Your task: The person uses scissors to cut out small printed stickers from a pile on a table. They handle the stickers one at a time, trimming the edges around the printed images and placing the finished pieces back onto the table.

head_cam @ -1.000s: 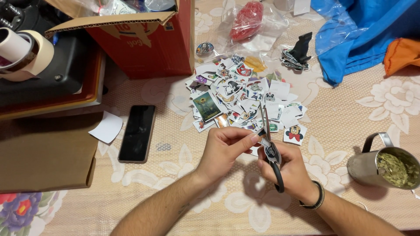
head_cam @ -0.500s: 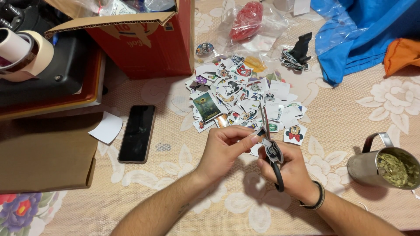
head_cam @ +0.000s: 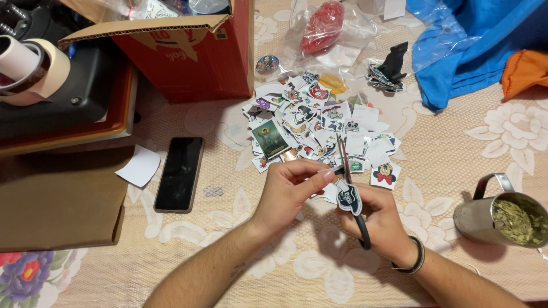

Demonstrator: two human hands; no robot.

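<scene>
My right hand [head_cam: 381,219] grips black-handled scissors [head_cam: 349,194], blades pointing away from me toward the pile. My left hand [head_cam: 288,191] pinches a small dark printed cut-out [head_cam: 349,199] held at the blades, fingertips touching the scissors. Both hands hover above the patterned tablecloth, just in front of a heap of several cut paper stickers [head_cam: 319,122].
A black phone [head_cam: 179,173] and a white paper scrap [head_cam: 138,167] lie left of my hands. A red cardboard box [head_cam: 188,51] stands behind. A metal cup of green leaves [head_cam: 508,219] sits at right. Blue and orange cloth [head_cam: 474,45] lies far right, tape rolls [head_cam: 28,68] far left.
The hands stay in the same spot; the cut-out has turned slightly at the scissor blades and now hangs lower beside the handles.
</scene>
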